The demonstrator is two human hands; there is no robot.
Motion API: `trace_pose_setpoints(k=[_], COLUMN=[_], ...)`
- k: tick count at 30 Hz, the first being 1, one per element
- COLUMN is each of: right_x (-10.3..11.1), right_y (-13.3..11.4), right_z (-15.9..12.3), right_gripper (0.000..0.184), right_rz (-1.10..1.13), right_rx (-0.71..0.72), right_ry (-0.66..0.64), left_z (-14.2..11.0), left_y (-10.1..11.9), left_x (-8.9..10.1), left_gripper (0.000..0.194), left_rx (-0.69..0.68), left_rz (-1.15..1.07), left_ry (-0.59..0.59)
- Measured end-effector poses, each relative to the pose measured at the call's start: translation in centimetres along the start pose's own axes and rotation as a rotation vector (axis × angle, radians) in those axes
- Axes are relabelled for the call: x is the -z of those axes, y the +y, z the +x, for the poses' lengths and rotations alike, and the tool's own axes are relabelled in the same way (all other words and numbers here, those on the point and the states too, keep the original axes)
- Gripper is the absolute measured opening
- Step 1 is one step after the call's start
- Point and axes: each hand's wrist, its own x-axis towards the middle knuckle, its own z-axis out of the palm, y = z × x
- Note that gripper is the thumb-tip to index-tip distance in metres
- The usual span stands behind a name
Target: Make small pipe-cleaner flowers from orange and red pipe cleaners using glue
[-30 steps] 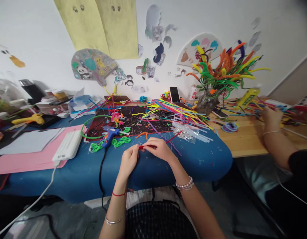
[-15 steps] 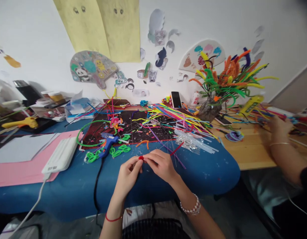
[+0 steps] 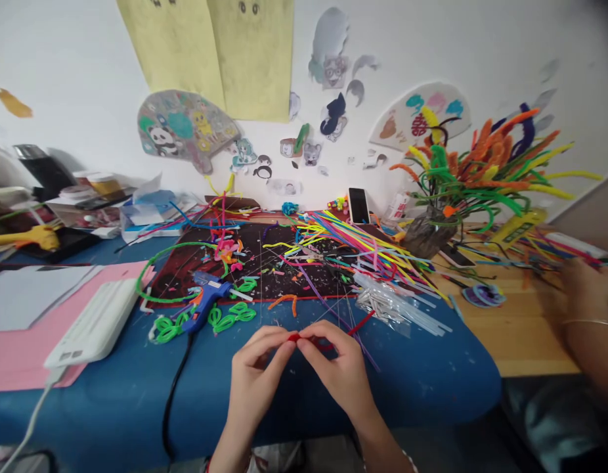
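Observation:
Between the fingertips of both hands is the bent end of a red pipe cleaner point(image 3: 362, 324); its free length runs out behind my right hand to the right. My left hand point(image 3: 259, 368) pinches the red end from the left with thumb and forefinger. My right hand point(image 3: 336, 364) pinches it from the right, fingertips almost touching the left ones. Both are held above the front of the blue table cover point(image 3: 422, 374). Beyond them lie an orange pipe cleaner piece point(image 3: 284, 301) and a purple pipe cleaner point(image 3: 321, 295). How the red end is folded is hidden by the fingers.
A blue glue gun point(image 3: 205, 299) lies left, beside green pipe cleaner loops point(image 3: 230, 317). Farther left is a white power bank point(image 3: 94, 322). Many loose pipe cleaners point(image 3: 353, 236) cover the dark mat point(image 3: 180, 269). At right, another person's hand point(image 3: 587, 292) is over the wooden table point(image 3: 525, 335).
The view has tilted down and come closer. My hands still pinch the red pipe cleaner, and its free length now curves out behind my right hand.

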Motion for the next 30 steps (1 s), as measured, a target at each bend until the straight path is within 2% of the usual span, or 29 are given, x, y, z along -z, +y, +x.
trace_pose_setpoints(k=[3,9,14,19,24,27,30], right_x=[0.5,1.3,1.4,0.7,-0.9,-1.5,-1.7], right_y=[0.0,-0.1,-0.2,0.3,0.6,0.8,0.8], right_z=[0.2,0.0,0.0,0.2,0.2,0.3,0.4], right_gripper=[0.009,0.01,0.012,0.011,0.012,0.013,0.013], right_rz=[-0.015,-0.217,-0.359,-0.439,-0.488,-0.477,-0.406], right_rx=[-0.009,0.192,0.272,0.31,0.401,0.471,0.52], right_ry=[-0.057,-0.063,-0.074,0.017,0.166,0.237,0.249], left_z=[0.1,0.4,0.7,0.8,0.8,0.7,0.4], left_y=[0.2,0.8,0.9,0.2,-0.7,-1.2,-1.5], left_x=[-0.2,-0.4,-0.4,-0.5,-0.2,0.1,0.5], left_gripper=[0.01,0.01,0.012,0.017,0.021,0.024,0.026], left_rx=[0.009,-0.02,-0.187,-0.335,-0.433,-0.484,-0.556], left_rz=[0.004,0.094,0.26,0.342,0.369,0.358,0.306], left_ry=[-0.028,-0.039,-0.048,-0.059,-0.026,-0.008,0.009])
